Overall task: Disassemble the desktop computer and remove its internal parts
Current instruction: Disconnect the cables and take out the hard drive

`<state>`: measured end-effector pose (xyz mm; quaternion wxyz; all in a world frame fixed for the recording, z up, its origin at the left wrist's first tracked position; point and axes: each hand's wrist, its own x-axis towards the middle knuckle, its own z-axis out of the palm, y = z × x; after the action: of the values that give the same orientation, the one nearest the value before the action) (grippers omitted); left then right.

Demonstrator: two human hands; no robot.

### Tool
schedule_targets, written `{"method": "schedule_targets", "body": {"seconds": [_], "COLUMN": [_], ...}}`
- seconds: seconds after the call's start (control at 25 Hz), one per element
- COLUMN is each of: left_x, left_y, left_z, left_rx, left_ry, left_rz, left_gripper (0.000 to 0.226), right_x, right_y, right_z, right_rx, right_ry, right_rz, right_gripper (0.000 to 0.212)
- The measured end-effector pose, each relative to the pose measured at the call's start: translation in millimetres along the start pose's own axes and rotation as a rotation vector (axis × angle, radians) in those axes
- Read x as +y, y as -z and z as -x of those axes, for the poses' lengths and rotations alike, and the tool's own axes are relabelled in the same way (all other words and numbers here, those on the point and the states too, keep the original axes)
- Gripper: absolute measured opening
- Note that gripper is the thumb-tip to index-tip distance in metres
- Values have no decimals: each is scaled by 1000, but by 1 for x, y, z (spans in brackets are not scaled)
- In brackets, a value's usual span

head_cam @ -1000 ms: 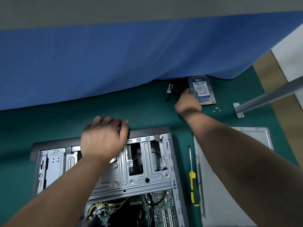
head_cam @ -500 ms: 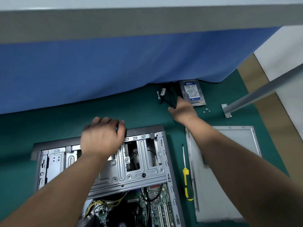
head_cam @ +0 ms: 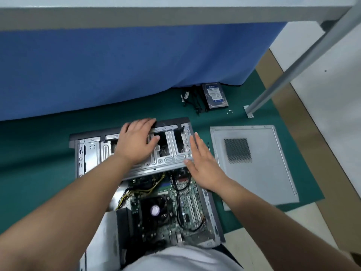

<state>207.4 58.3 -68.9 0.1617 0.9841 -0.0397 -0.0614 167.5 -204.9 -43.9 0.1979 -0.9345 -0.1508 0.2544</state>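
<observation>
The open desktop computer case (head_cam: 86, 153) lies flat on the green mat. Its silver drive cage (head_cam: 172, 153) spans the far end, and the motherboard (head_cam: 187, 202) with its black fan (head_cam: 156, 210) shows below. My left hand (head_cam: 136, 141) rests on the cage, fingers reaching over the case's dark front edge. With straight fingers, my right hand (head_cam: 203, 163) lies flat against the cage's right end and holds nothing. A removed hard drive (head_cam: 214, 95) lies far back beside a bundle of black cables (head_cam: 195, 100).
The grey side panel (head_cam: 254, 163) lies on the mat right of the case. Small screws (head_cam: 230, 111) sit near a metal table leg (head_cam: 273, 89) and its foot plate. A blue cloth (head_cam: 117, 65) hangs behind. My white-clad torso fills the bottom edge.
My right hand let go of the cables beside the hard drive and came back to the cage's right end. The camera tilted down, showing more of the motherboard. My left hand stayed put.
</observation>
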Motion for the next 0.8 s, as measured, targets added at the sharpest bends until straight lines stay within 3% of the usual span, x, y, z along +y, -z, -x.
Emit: {"method": "schedule_targets", "body": {"seconds": [0.12,0.2,0.24,0.36,0.4,0.48,0.64,0.8], "left_x": [7,4,0,-11,-13,-13,-8,-4], "left_y": [-6,-12,-15,-22,-22,-22,-23,-29], "left_z": [64,111,132,173,179,183,183,174], "left_rx": [7,-25,-37,-73,-87,-107,-254,-417], "left_ry": [-135,-245,-291,-361,-372,-392,-348,-281], "left_rz": [75,52,21,-123,-161,-216,-303,-342], "left_gripper": [60,58,58,55,51,43,45,54], "right_x": [12,17,15,0,-5,-22,-58,-63], "right_y": [-12,-24,-27,-33,-36,-41,-56,-70], "right_z": [30,47,54,71,75,81,70,64], "right_rx": [10,103,159,245,197,-73,-515,-712], "right_ry": [38,84,133,402,454,431,95,-47], "right_rz": [171,323,387,526,574,704,818,742], "right_gripper": [79,81,75,31,26,23,7,17]}}
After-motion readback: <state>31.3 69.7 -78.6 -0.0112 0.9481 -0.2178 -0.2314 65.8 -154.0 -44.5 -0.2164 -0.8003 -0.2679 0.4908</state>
